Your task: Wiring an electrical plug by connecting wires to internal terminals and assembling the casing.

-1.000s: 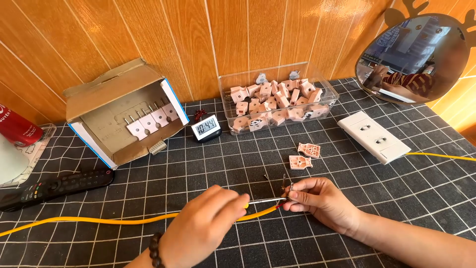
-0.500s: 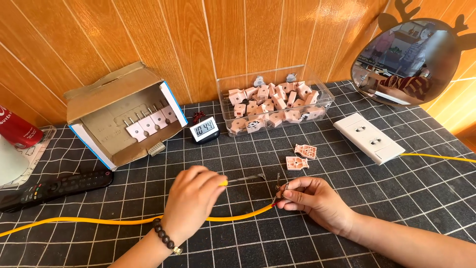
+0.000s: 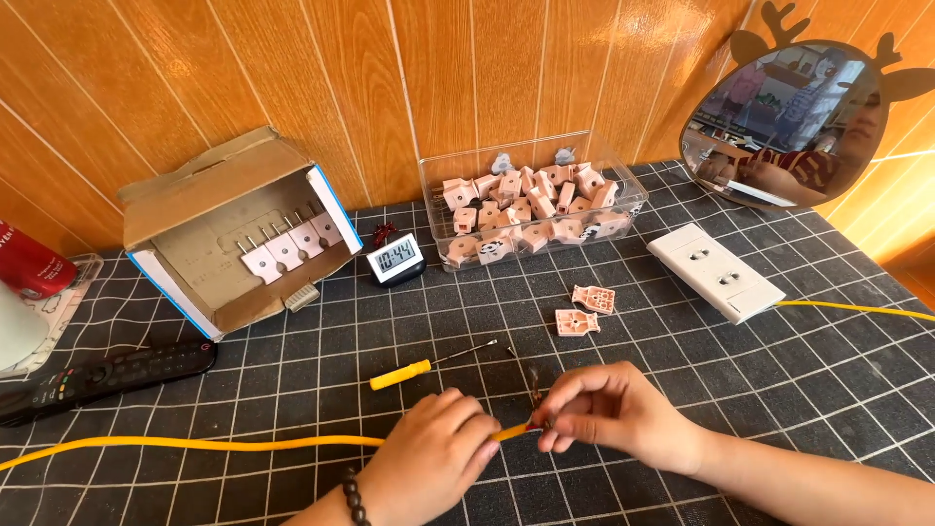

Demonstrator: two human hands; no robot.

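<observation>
Gripping: both hands meet on the cable (image 3: 195, 444) near its stripped end.
Left hand (image 3: 429, 468): closed on the yellow cable, fingertips pinching it just short of the tip.
Right hand (image 3: 609, 414): fingers pinched on the bare wire ends right beside the left hand's fingertips; what exactly they do there is too small to tell.
Cable: runs from between the hands away to the left across the surface (image 3: 779, 390).
Progress: by my reading the cable end is bared and being worked; no plug part is on it yet, and the screwdriver (image 3: 429, 365) lies untouched just beyond the hands.
Plug halves (image 3: 582, 312): two pink pieces lie farther out, beyond the right hand.
Clear bin (image 3: 531, 209): farther back, filled with many pink plug parts.
Box (image 3: 234, 234): beyond the left hand, open on its side, holding a row of pronged plug pieces.
Socket (image 3: 716, 271): white, out past the right hand.
</observation>
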